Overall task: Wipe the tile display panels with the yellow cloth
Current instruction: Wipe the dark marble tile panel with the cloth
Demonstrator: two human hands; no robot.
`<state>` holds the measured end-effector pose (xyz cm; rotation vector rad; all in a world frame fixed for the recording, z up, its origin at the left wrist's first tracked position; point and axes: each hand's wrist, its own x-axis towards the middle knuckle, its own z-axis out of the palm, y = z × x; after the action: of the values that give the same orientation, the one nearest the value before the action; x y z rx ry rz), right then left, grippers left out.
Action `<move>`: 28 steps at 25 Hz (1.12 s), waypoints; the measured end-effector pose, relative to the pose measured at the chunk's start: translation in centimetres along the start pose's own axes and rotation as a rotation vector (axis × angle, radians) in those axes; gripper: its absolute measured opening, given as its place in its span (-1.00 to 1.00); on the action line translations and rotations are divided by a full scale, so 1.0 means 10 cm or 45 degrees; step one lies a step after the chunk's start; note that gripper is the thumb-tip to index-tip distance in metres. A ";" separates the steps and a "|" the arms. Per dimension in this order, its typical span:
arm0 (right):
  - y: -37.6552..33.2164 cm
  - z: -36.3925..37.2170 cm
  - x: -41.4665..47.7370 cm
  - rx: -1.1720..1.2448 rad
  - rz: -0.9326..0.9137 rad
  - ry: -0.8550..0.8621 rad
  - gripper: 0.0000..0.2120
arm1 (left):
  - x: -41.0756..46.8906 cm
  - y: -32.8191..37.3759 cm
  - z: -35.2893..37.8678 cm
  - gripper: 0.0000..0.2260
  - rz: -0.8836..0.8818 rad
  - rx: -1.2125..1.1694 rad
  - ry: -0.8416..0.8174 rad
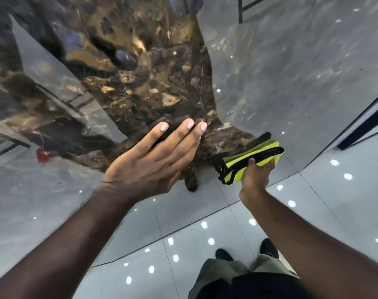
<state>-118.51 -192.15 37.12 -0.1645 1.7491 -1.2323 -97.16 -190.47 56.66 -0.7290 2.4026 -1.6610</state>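
Pressing flat on the brown marbled panel [140,83], the left hand [149,160] has its fingers straight and close together, released, grasping nothing. Its fingertips meet their own dark reflection in the glossy surface. The right hand [256,175] is clenched round the yellow cloth [255,153], thumb on top and fingers under. The cloth is folded into a thick wad with black edging and some loose black trim hanging at its left end. It sits at the lower right corner of the brown panel, just beside the seam with the grey panel [291,72] on the right; whether it touches the tile, can't tell. Both forearms are bare and reach up from the bottom of the view.

Brown panel stands upright between grey ones, with another grey glossy panel [22,201] to the left. A small red thing [42,155] shows low on the left side, too blurred to name. The floor [205,234] is pale glossy tile with thin joints and bright spot reflections. At the bottom edge are olive trousers [227,275] and two dark shoes [223,254]. A dark frame [367,121] is at the right edge.
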 end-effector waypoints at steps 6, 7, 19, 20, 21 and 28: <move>-0.09 -0.01 0.04 -0.001 -0.014 0.060 -0.35 | -0.01 0.02 0.01 -0.29 -0.002 0.025 0.003; -0.14 -0.02 0.00 -0.003 -0.111 0.056 -0.35 | -0.01 0.01 0.01 -0.29 -0.001 0.021 0.004; -1.60 -0.35 -0.41 -0.015 -1.086 0.213 -0.40 | 0.27 -0.08 -0.30 -0.25 -0.564 -0.404 0.110; -1.69 -0.35 -0.44 0.029 -0.952 0.218 -0.40 | 0.30 -0.11 -0.31 -0.25 -0.573 -0.405 0.116; -1.74 -0.33 -0.55 -0.002 -1.038 0.215 -0.40 | 0.31 -0.15 -0.31 -0.24 -0.572 -0.401 0.117; -1.85 -0.38 -0.40 -0.021 -1.129 0.256 -0.39 | 0.49 -0.15 -0.22 -0.25 -0.540 -0.378 0.168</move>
<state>-126.34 -196.25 54.31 -0.9287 1.9176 -1.9000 -101.79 -191.31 59.65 -1.2909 2.7724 -1.5333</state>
